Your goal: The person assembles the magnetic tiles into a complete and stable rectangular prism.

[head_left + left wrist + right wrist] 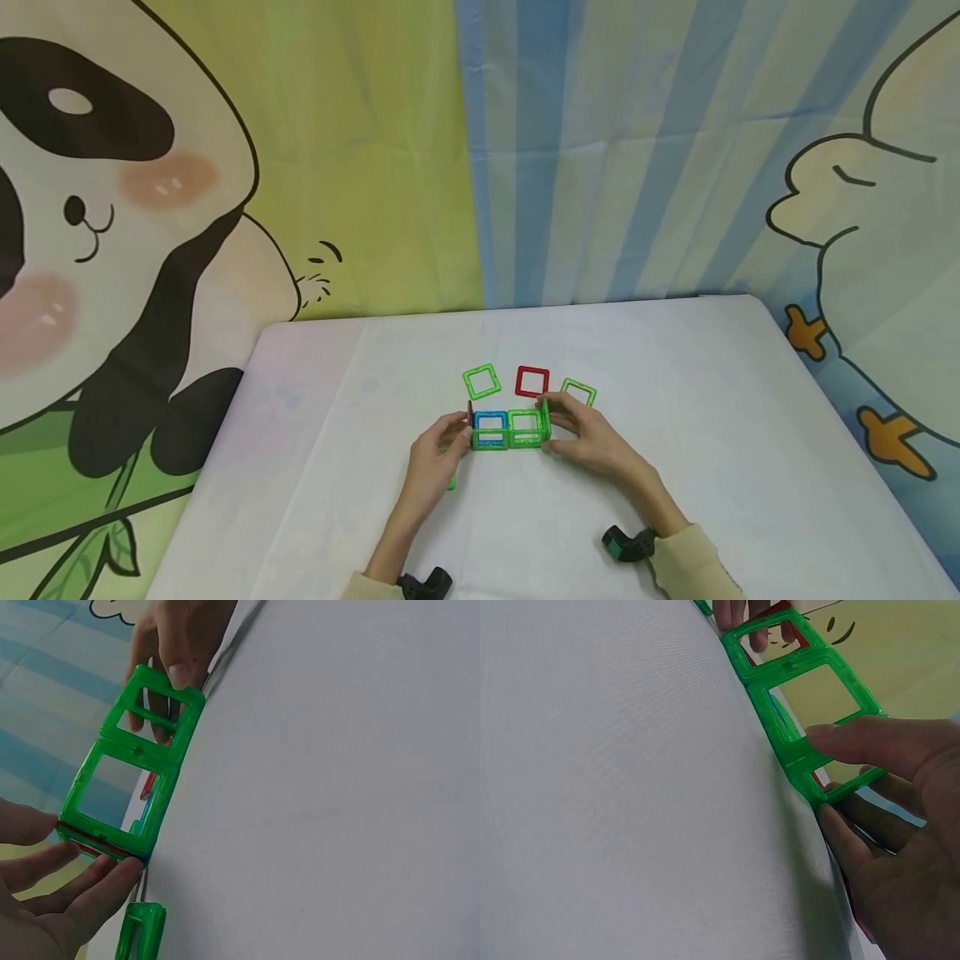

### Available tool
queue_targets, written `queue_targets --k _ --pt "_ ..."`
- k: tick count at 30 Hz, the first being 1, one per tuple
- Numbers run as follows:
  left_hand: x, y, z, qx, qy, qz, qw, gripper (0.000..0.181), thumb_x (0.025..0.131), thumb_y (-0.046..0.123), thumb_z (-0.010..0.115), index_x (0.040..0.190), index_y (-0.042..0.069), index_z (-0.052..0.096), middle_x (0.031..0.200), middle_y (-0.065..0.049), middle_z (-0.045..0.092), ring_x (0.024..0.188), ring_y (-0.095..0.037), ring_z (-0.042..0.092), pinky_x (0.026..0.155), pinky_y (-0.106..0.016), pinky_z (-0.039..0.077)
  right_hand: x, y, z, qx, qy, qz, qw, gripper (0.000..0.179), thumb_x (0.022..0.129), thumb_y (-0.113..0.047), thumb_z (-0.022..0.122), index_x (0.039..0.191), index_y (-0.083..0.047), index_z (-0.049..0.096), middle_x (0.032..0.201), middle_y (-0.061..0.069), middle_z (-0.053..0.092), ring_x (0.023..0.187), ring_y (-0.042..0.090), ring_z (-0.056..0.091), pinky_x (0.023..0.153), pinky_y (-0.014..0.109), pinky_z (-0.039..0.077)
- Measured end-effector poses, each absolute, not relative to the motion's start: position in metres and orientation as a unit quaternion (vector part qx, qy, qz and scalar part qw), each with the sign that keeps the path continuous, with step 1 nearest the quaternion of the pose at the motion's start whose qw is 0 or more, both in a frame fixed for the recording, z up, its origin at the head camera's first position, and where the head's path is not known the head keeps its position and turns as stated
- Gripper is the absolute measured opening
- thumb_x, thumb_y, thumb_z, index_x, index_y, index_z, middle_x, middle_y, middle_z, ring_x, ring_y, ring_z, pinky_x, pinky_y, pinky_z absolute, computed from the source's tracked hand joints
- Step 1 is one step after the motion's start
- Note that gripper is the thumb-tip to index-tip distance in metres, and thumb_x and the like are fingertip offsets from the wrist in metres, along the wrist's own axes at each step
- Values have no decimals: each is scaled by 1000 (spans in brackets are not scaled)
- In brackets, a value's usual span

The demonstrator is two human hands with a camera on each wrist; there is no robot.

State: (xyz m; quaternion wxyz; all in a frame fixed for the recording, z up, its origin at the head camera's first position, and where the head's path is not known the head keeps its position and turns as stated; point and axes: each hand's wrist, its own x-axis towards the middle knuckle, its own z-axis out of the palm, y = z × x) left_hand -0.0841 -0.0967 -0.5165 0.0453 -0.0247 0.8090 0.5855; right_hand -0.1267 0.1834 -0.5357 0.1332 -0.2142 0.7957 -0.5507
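Observation:
In the head view, a row of square magnetic tiles forms a box-like shape on the white table, with green tiles (527, 440) along the front and a blue tile (491, 414) behind. A red tile (94, 840) stands upright at its left end, and my left hand (437, 457) holds that end with fingertips along the tile's edges. At the other end my right hand (596, 435) pinches an upright green tile (546, 419), thumb in front and fingers behind. The right wrist view shows this thumb (836, 742) overlapping the green frame.
Behind the shape lie a loose green tile (482, 382), a red tile (532, 382) and another green tile (588, 393) near my right fingers. One more green tile (452, 482) sits beside my left hand, partly hidden. A printed curtain (375, 167) hangs past the table's back edge.

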Motion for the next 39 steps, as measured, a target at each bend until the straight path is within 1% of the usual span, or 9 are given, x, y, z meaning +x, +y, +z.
queue_targets --k 6,13,17,21,24,27,31,36,39 --pt "-89 -97 -517 -25 799 600 35 35 104 22 61 134 4 65 123 -16 70 113 -28 70 86 -25 60 -121 185 -531 -214 814 -523 139 66 88 -3 77 147 -3 47 148 19 53 131 38 60 104 40 53" --pt "-97 -96 -518 -44 790 611 13 27 103 19 64 119 -2 71 114 -18 72 108 -30 72 84 -28 61 -114 187 -528 -239 822 -501 130 61 86 -3 80 141 -2 53 141 17 59 125 34 65 104 37 53" --pt "-103 -95 -519 -67 783 618 5 25 101 19 67 113 -2 72 110 -17 72 104 -27 73 84 -28 62 -110 188 -526 -249 824 -495 122 58 85 -5 82 137 -1 56 138 16 61 122 32 67 103 36 53" --pt "-109 -93 -519 -82 779 622 -6 23 99 19 70 110 -1 73 107 -16 73 100 -25 74 82 -29 62 -105 188 -527 -269 822 -490 110 53 84 -4 83 132 1 60 131 16 64 116 32 70 100 37 56" --pt "-113 -91 -518 -96 779 619 -13 21 98 20 71 108 1 74 105 -14 73 97 -23 74 81 -28 62 -100 186 -526 -284 819 -487 112 49 85 -4 83 129 1 62 126 15 66 112 32 71 97 36 57" --pt "-115 -90 -518 -101 785 611 -22 20 98 21 72 107 4 76 104 -11 74 97 -22 74 80 -27 62 -95 184 -524 -283 818 -484 130 47 85 -6 83 127 -1 64 124 12 67 109 29 73 95 34 58" --pt "-118 -90 -518 -107 794 598 -31 21 97 24 73 107 6 77 104 -7 76 98 -20 73 82 -26 60 -89 179 -520 -285 813 -484 154 44 87 -9 83 126 -2 65 122 9 67 108 27 73 94 31 59" --pt "-120 -88 -517 -115 793 598 -27 21 96 27 74 108 10 78 105 -5 76 101 -19 72 87 -30 60 -83 173 -520 -301 799 -492 171 41 88 -9 81 125 -2 66 121 11 67 109 26 73 94 31 59" --pt "-120 -86 -517 -114 787 605 -23 23 95 30 76 108 11 78 106 -4 76 103 -19 71 91 -34 59 -80 168 -521 -303 793 -496 183 40 88 -10 81 125 -4 66 122 9 67 110 24 73 95 29 58"
